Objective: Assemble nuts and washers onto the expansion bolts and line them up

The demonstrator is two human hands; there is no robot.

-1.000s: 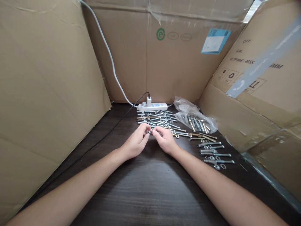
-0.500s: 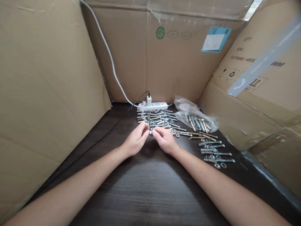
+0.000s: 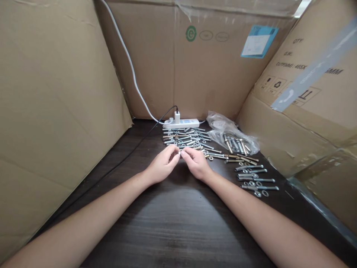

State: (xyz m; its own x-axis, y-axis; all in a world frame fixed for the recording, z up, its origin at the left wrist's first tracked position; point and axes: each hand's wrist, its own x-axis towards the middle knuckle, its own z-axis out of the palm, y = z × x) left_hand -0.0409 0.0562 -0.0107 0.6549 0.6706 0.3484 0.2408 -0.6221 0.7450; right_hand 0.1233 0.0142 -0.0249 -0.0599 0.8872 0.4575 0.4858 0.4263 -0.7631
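Observation:
My left hand (image 3: 162, 166) and my right hand (image 3: 196, 163) meet fingertip to fingertip over the dark table (image 3: 178, 223), both pinched on a small metal piece I cannot make out. Just beyond them lies a spread of loose bolts and washers (image 3: 187, 138). A second group of bolts with washers (image 3: 255, 178) lies to the right of my right wrist.
A clear plastic bag with bolts (image 3: 232, 137) sits at the back right. A white power strip (image 3: 181, 123) with a white cable and a black cable rests against the back cardboard box (image 3: 195, 63). Cardboard boxes wall in the left (image 3: 55, 111) and right (image 3: 306, 111) sides.
The two hands stay together with fingertips working on the small piece; the view has tilted slightly, and the fingertips are closer together than half a second ago.

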